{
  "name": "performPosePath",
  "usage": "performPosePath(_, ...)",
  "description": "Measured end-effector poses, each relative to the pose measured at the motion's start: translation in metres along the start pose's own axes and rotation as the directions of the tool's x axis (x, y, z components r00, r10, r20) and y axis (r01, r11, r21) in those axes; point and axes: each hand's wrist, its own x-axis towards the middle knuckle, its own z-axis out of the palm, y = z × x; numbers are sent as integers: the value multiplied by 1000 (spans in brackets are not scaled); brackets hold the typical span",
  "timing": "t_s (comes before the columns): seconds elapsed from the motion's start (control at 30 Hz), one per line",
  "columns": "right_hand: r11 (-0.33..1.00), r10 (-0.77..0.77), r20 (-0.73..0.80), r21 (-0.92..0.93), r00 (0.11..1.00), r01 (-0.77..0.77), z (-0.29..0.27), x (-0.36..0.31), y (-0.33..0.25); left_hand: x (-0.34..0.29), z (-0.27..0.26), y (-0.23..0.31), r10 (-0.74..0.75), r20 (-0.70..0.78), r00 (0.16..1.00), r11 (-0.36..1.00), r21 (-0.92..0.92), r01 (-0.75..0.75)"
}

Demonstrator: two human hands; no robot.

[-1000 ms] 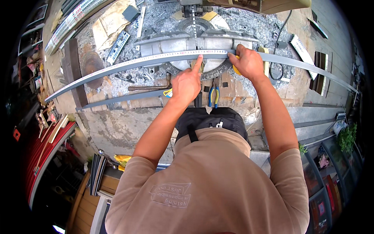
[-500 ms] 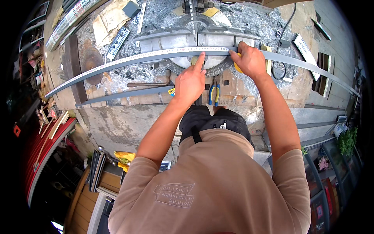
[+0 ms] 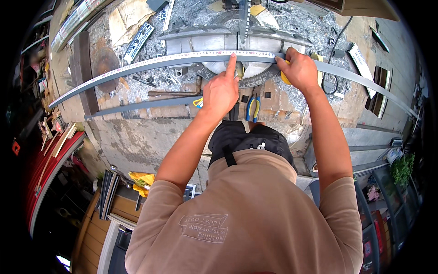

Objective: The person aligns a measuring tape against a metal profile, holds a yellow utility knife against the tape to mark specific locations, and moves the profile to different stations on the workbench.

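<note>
The right hand covered much of the yellow case, so just some of it showed. The numbers on the long white tape were too tiny to read. A little blue and yellow thing poked out by the left hand, and the rest was hidden. The top edge cut off the saw and a big tan thing. The bottom edge cut off the brown shirt. Far left was too dark to tell.
</note>
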Motion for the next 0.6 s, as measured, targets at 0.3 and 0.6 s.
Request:
performPosePath(0.3,1000,-10,-22,9,1000,10,4,2,3,0,0,-5,28,-51,998,999,-43,-30)
performPosePath(0.6,1000,-8,-28,10,1000,8,4,2,3,2,5,-1,58,-81,995,997,-38,-62)
